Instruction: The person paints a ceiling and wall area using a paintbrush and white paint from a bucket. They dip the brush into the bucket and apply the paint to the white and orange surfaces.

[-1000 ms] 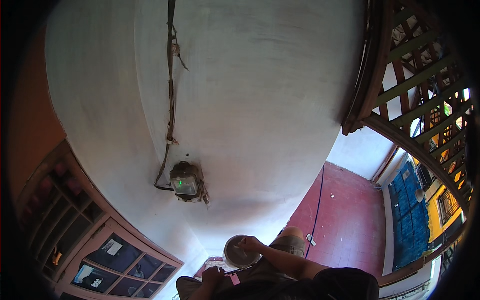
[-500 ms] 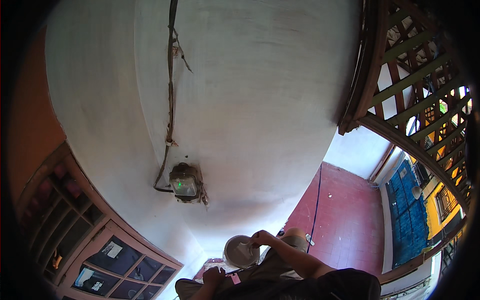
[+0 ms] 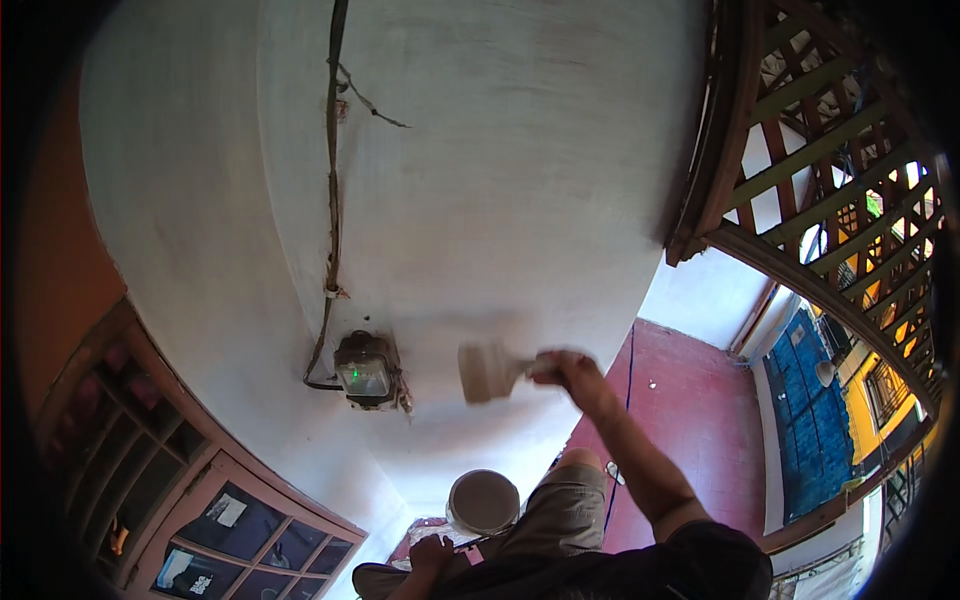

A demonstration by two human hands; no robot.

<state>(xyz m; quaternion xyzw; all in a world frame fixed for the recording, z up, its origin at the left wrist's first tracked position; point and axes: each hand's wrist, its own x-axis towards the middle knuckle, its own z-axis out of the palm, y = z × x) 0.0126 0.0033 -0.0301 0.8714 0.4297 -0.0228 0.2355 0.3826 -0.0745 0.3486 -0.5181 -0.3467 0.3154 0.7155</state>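
My right hand (image 3: 568, 370) is raised and grips the handle of a wide paintbrush (image 3: 487, 371), whose pale bristles sit against the whitish wall (image 3: 500, 200). Below it, my left hand (image 3: 432, 553) holds a round container of pale paint (image 3: 483, 501) near my knee. My right forearm runs up from the lower right edge of the head view.
A small electric box with a green light (image 3: 364, 370) is fixed to the wall left of the brush, with a cable (image 3: 332, 180) running up from it. A wooden glass-fronted cabinet (image 3: 180, 500) stands at lower left. Wooden lattice (image 3: 830, 150) fills the upper right above a red floor (image 3: 690, 420).
My right hand left the paint container and rose to the wall with the brush. The container stays low in my left hand.
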